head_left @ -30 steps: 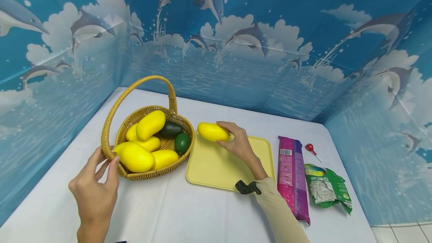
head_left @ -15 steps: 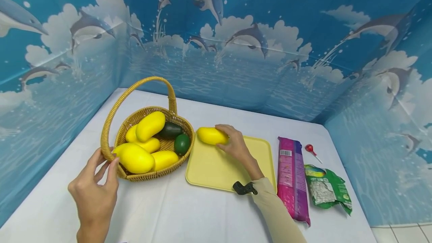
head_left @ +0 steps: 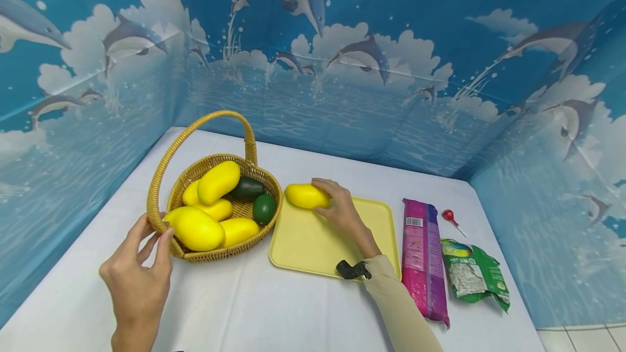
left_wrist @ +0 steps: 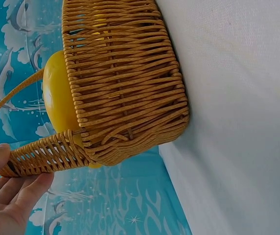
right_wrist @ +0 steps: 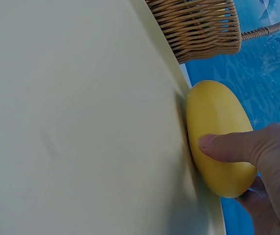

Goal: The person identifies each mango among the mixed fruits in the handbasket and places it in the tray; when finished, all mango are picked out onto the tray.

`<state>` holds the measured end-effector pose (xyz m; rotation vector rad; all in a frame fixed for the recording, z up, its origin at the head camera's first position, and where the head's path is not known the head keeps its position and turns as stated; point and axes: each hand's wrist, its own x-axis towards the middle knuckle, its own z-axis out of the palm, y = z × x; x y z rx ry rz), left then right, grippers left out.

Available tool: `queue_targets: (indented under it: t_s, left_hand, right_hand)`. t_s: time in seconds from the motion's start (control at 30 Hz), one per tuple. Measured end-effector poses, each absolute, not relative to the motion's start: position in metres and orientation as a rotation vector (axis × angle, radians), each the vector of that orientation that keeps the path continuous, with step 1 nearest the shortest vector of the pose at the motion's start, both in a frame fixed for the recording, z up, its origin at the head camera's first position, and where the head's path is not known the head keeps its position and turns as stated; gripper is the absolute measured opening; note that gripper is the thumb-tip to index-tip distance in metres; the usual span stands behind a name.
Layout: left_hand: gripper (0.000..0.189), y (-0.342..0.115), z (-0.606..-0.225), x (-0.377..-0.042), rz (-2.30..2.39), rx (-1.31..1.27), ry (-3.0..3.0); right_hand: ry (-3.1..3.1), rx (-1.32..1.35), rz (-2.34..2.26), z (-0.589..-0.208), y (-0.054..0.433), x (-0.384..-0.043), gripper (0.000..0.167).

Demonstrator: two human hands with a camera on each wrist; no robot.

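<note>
My left hand (head_left: pixel 139 273) pinches the lower end of the handle of a wicker basket (head_left: pixel 220 254), thumb on one side and fingers on the other, as the left wrist view (left_wrist: pixel 15 196) also shows. Several yellow mangoes (head_left: pixel 198 228) and two dark green avocados (head_left: pixel 264 208) lie in the basket. To its right, my right hand (head_left: pixel 344 213) grips another yellow mango (head_left: pixel 307 196) at the back left of a pale yellow tray (head_left: pixel 313 243). In the right wrist view the thumb presses along this mango's side (right_wrist: pixel 216 107), which sits against the tray's surface near its edge.
Right of the tray lies a long pink and purple packet (head_left: pixel 423 259). Beyond it are a red lollipop (head_left: pixel 449 214) and a crumpled green bag (head_left: pixel 474 273). A dolphin-print curtain (head_left: pixel 313 102) stands behind the white table (head_left: pixel 254 308) and at both sides.
My right hand has lowered the mango a little onto the back left of the tray and then stays there. The left hand keeps its hold on the basket handle.
</note>
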<state>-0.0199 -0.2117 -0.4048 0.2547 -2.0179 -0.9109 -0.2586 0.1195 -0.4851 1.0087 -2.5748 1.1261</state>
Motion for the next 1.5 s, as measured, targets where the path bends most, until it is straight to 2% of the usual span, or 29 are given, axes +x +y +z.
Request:
queue_targets:
  t_s: [0.67,1.0,1.27,1.5]
  left_hand:
    - [0.055,-0.213,-0.402,-0.019,-0.907,0.28,-2.06]
    - [0.056,-0.212,-0.402,-0.019,-0.907,0.268,-2.052]
    - [0.055,-0.212,-0.403,-0.018,-0.904,0.284,-2.057]
    - [0.054,-0.212,-0.405,-0.019,-0.923,0.259,-2.022]
  right_hand:
    - [-2.634,1.017,1.08,-0.481,0.121,-0.255,0.078]
    - [-2.609,1.061,1.065,-0.441,0.13,-0.246,0.097]
    - [-2.417,1.16,1.028,-0.411,0.131,-0.239,0.092]
    - [-2.332,1.34,1.058,-0.376,0.105,-0.228,0.084]
